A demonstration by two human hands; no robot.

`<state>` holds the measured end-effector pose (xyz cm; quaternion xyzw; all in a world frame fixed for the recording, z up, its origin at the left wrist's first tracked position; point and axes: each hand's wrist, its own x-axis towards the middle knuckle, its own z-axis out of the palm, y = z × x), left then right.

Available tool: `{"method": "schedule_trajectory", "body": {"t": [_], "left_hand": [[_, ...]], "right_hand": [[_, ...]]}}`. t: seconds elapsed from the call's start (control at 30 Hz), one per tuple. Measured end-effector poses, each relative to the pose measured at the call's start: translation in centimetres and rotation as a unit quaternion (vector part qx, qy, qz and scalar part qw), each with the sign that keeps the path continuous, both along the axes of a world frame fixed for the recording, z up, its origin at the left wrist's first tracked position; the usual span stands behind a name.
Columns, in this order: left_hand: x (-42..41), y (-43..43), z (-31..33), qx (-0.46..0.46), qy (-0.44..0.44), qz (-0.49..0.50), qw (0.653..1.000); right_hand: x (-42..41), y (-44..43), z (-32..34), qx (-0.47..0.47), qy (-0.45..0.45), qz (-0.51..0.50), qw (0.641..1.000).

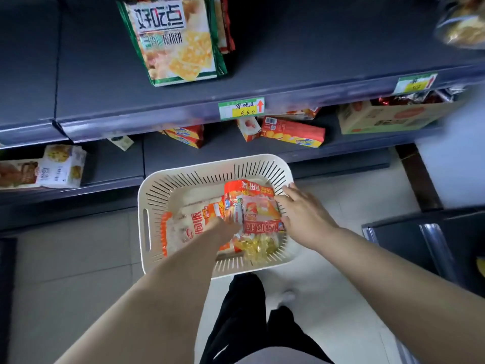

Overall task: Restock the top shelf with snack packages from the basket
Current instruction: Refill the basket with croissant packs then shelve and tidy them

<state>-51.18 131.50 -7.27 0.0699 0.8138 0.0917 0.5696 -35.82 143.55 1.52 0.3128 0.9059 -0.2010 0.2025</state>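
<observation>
White basket (168,179) sits on the floor at frame centre, below the shelves. An orange snack package (258,206) lies on top inside it. Right hand (301,214) rests on its right edge, fingers straight and spread. Left hand (223,227) is at its left edge, fingers blurred, so I cannot tell its grip. Top shelf (315,48) in the upper frame holds a green biscuit bag (173,40).

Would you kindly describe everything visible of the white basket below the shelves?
The basket is cream-white, seemingly plastic, rectangular with rounded corners, slotted walls and a handle cutout at its left end. It sits on the tiled floor, holding red-orange snack packages. The left hand reaches inside; the right hand crosses its right rim.
</observation>
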Motion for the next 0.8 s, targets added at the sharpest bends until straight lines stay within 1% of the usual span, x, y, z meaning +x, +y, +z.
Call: {"method": "schedule_trajectory", "body": {"t": [0.1, 0.2, 0.27, 0.33, 0.4, 0.5, 0.57, 0.63, 0.73, 0.8], "left_hand": [[0.5, 0.3, -1.0, 0.017, -0.046, 0.01, 0.999], [0.8, 0.5, -2.0, 0.055, -0.022, 0.031, 0.998], [0.9, 0.4, -2.3, 0.054, -0.022, 0.045, 0.997], [1.0, 0.2, -2.3, 0.021, -0.02, 0.034, 0.999], [1.0, 0.2, -2.7, 0.0, 0.0, 0.024, 1.0], [1.1, 0.4, -3.1, -0.006, 0.032, -0.01, 0.999], [1.1, 0.5, -3.0, -0.001, 0.042, 0.002, 0.999], [1.0, 0.7, -2.7, 0.023, 0.057, 0.04, 0.997], [0.7, 1.0, -1.2, 0.07, 0.112, 0.052, 0.99], [0.4, 1.1, 0.4, 0.099, 0.121, 0.069, 0.985]], "right_hand": [[-0.2, -0.4, -0.3, 0.004, 0.01, 0.006, 1.0], [0.3, -0.8, -0.8, -0.011, 0.009, 0.012, 1.0], [0.8, -0.9, -0.9, -0.019, 0.01, 0.01, 1.0], [1.2, -0.8, -0.8, -0.019, 0.012, 0.003, 1.0], [1.5, -0.8, -0.7, -0.026, 0.013, -0.013, 1.0], [1.9, -0.7, -0.7, -0.025, -0.006, -0.022, 0.999], [2.1, -0.6, -0.9, -0.02, -0.018, -0.018, 0.999], [2.1, -0.7, -1.1, -0.019, -0.024, -0.015, 0.999], [1.8, -0.7, -1.1, -0.015, -0.011, -0.012, 1.0], [1.6, -0.9, -0.7, -0.009, -0.007, -0.002, 1.0]]}}
